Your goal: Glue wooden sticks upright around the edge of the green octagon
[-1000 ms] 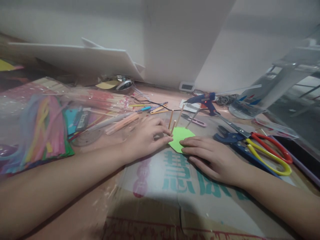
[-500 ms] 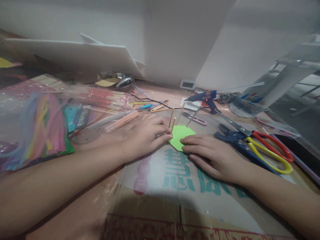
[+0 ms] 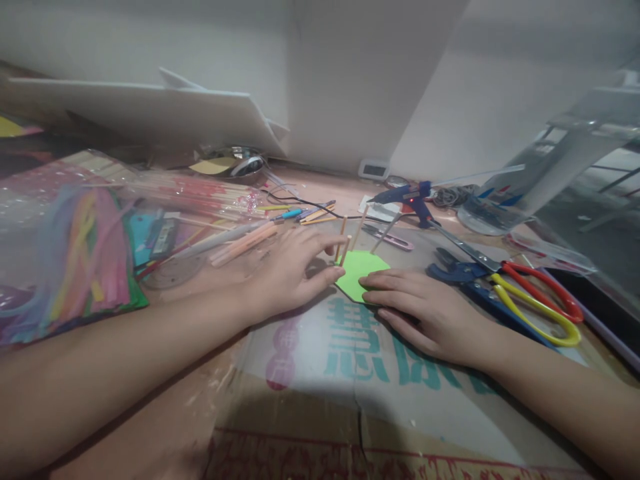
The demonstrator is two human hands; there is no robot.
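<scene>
A bright green board with cut corners [image 3: 353, 270] lies on the table in front of me, several thin wooden sticks [image 3: 359, 228] standing up from its edge. At its left side is my left hand [image 3: 300, 267], thumb and index finger spread apart beside the two nearest sticks. Whether those fingertips touch a stick, I cannot tell. My right hand [image 3: 425, 307] lies flat with outstretched fingers, their tips resting on the board's right edge.
Right of my hand lie blue cutters [image 3: 457, 270] and scissors with red and yellow handles [image 3: 540, 293]. Behind the board are a blue glue gun [image 3: 413, 200] with a red light and pink snips [image 3: 393, 238]. Coloured pipe cleaners [image 3: 95, 247] and bagged sticks [image 3: 200, 193] lie left.
My left index finger has lifted and spread away from the thumb, opening the hand by the sticks. My right hand and the board have stayed in place.
</scene>
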